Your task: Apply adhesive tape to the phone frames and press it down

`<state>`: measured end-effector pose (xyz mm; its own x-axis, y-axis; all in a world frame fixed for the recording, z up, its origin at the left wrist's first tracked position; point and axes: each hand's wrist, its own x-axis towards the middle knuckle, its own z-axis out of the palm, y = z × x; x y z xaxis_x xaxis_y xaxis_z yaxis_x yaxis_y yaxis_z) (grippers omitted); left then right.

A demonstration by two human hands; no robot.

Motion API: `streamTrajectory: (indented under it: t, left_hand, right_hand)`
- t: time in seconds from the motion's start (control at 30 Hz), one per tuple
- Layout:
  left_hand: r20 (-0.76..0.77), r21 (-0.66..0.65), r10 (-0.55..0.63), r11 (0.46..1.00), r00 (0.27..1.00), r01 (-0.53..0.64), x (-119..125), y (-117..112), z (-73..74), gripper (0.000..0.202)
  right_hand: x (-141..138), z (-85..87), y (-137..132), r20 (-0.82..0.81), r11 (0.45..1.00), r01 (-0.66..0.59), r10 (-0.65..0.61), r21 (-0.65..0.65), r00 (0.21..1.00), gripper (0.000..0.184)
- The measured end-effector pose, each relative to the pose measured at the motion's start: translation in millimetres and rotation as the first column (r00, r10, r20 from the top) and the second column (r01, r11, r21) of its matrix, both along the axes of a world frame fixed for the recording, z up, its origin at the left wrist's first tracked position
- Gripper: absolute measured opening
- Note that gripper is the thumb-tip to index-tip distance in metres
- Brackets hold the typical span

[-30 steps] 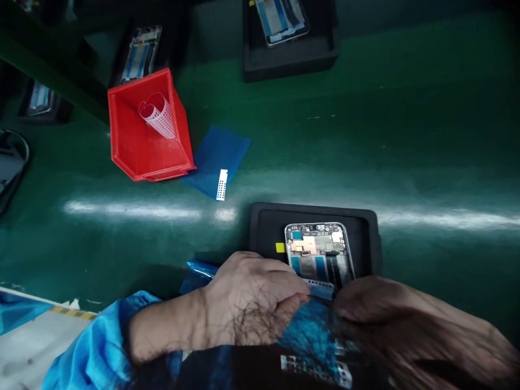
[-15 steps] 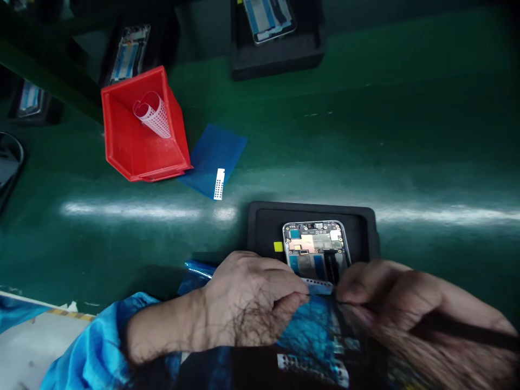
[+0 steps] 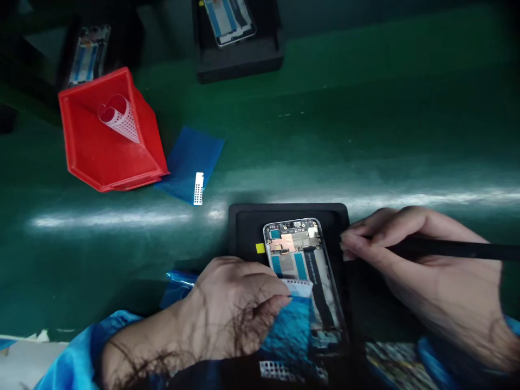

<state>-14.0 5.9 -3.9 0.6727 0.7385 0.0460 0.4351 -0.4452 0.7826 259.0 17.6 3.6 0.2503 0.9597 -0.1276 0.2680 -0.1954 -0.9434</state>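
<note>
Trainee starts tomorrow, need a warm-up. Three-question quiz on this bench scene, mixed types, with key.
1. What does the left hand pinch between thumb and fingers?
2. True or false: the rolled dotted sheet lies inside the red bin.
3. As seen in the picture, where is the yellow tab relative to the opened phone?
a) at its left edge
b) at its right edge
c) above its top edge

Key
1. A blue film with a white dotted strip along one end.
2. True.
3. a
</note>
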Motion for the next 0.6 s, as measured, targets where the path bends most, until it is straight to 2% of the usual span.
streamTrajectory:
  t: [0.1, 0.23, 0.6]
  left_hand:
    - [0.072, 0.025, 0.054, 0.998, 0.996, -0.056, 0.9, 0.9, 0.4, 0.012]
    - [0.098, 0.044, 0.057, 0.997, 0.994, -0.062, 1.8, 1.4, -0.3, 0.009]
    - [0.073, 0.033, 0.076, 0.996, 0.994, -0.078, 2.6, 2.2, 1.7, 0.011]
  right_hand:
    - [-0.6, 1.3, -2.8, 0.022, 1.0, 0.009, -0.009, -0.011, 1.0, 0.034]
    - [-2.2, 4.3, -2.3, 0.049, 1.0, -0.003, 0.004, -0.02, 0.999, 0.034]
    - [-2.7, -2.8, -6.2, 0.087, 0.997, -0.066, 0.061, 0.047, 0.994, 0.029]
